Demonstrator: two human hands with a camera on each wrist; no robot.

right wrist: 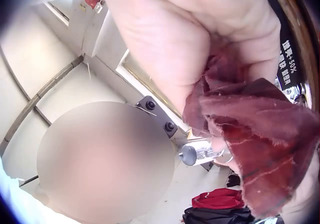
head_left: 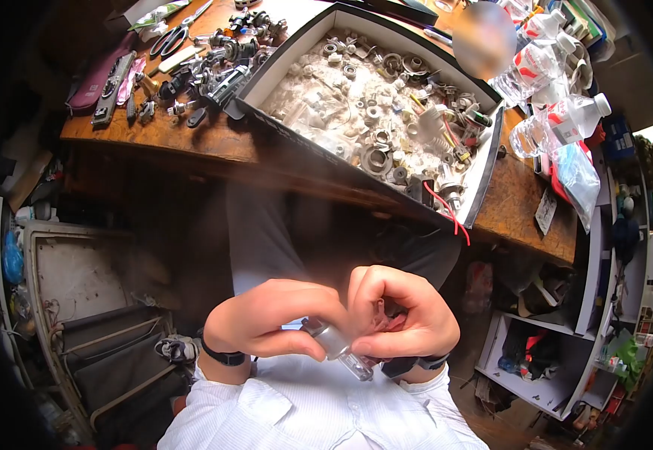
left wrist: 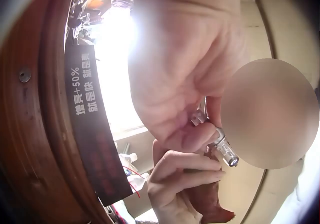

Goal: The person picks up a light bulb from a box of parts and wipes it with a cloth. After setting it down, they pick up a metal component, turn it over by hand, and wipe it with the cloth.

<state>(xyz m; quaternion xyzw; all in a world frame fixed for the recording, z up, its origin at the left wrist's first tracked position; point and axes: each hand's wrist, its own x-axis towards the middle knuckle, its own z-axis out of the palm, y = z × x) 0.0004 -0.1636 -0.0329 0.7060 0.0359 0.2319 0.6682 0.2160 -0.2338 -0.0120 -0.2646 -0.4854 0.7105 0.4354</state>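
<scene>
Left hand: thumb and fingers are pinching a small bulb by its metal body, the glass capsule sticking out past the fingertips. Right hand: fingers are curling round a crumpled dark red cloth, its thumb lying at or just beside the bulb. Whether that thumb is pressing on bare glass, cannot tell; the hands are hiding part of the contact.

Bulb is being held up off everything, in front of the shirt, between the two hands, near edge of the bench beyond. Capsule is pointing down toward the shirt in the head view; the right wrist view is showing a grey, opaque-looking tip.

Handling, by judgement: light, stiff, no give in the metal. Glass looks thin and smooth, likely slippery and the fragile part; a squeeze or sideways lever there could crack it. Best hold: collar or base, fingertips only, firm but not crushing. If the glass needs steadying, cloth between skin and glass, as bare fingers may leave grease. Cloth looks soft and limp, ragged at the edge; bunching it in the palm with a flap free should suit, minding that a fold doesn't snag on the metal.

Farther out: an open box is sitting on the bench, holding dusty loose parts. More bulbs and fittings are lying beside it, scissors near them.
</scene>
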